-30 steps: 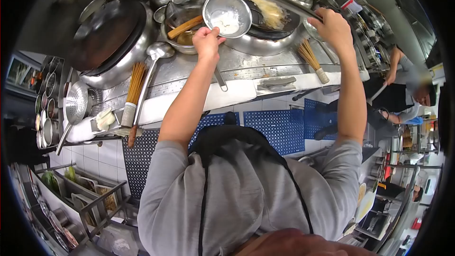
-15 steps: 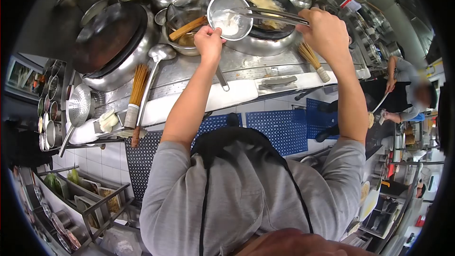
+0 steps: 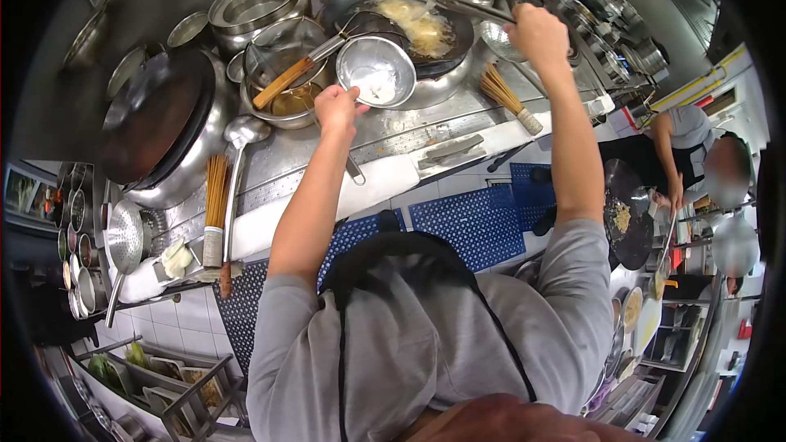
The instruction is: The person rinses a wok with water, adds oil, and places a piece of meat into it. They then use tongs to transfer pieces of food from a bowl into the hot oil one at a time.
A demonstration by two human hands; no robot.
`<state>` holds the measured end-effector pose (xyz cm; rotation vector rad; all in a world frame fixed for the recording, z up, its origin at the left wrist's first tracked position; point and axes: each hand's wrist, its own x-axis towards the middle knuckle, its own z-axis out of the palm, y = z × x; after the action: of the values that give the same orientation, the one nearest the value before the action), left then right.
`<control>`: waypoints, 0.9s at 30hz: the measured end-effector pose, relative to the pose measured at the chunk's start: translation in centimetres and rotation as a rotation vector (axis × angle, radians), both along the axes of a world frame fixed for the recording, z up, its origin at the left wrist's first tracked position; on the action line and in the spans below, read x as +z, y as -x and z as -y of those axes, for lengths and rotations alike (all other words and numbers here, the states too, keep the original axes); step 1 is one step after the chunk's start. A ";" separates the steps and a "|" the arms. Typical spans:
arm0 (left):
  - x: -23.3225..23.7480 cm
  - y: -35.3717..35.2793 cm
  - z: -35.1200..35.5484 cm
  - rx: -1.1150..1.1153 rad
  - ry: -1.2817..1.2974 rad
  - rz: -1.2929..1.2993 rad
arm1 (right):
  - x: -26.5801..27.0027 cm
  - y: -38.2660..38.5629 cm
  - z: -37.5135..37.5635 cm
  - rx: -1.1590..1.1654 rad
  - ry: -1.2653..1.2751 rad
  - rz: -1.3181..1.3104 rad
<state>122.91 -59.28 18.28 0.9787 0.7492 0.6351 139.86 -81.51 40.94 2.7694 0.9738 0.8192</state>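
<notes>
My left hand (image 3: 336, 110) is closed on the rim of a small metal bowl (image 3: 401, 74), which is tilted toward me. White residue, perhaps batter or flour, lies along its lower side. In my right hand (image 3: 540, 37) are metal tongs (image 3: 479, 8), whose tips reach over a wok (image 3: 348, 10). Pale yellow food (image 3: 417, 20) bubbles in the wok, close to the tong tips. Beside the bowl, a strainer with a wooden handle (image 3: 282, 84) rests across a metal pot (image 3: 291, 119).
A large dark wok (image 3: 151, 119) stands on the left. Along the counter lie a ladle (image 3: 237, 155), bamboo brushes (image 3: 214, 205) (image 3: 503, 94) and a perforated skimmer (image 3: 124, 237). At right, a co-worker (image 3: 679, 139) handles another wok (image 3: 629, 217) holding food.
The tongs have left the bowl and moved over the wok, where pale food now shows near their tips. The bowl has come lower, tilted, and holds less white stuff. The view has shifted.
</notes>
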 end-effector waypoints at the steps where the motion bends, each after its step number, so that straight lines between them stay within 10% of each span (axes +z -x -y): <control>1: 0.0 0.0 0.1 -0.002 0.007 0.008 | -1.2 -1.3 -0.5 -0.016 0.011 -0.005; 7: 0.8 0.6 0.2 0.005 0.020 0.080 | -9.8 -8.6 -2.6 -0.126 0.014 -0.248; 27: 0.3 1.5 -2.0 0.238 -0.308 0.333 | 1.3 11.3 -3.5 0.306 0.297 -0.108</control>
<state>121.36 -57.24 18.59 1.0355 0.4812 1.1157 128.59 -78.03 42.25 2.4671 1.4340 0.5063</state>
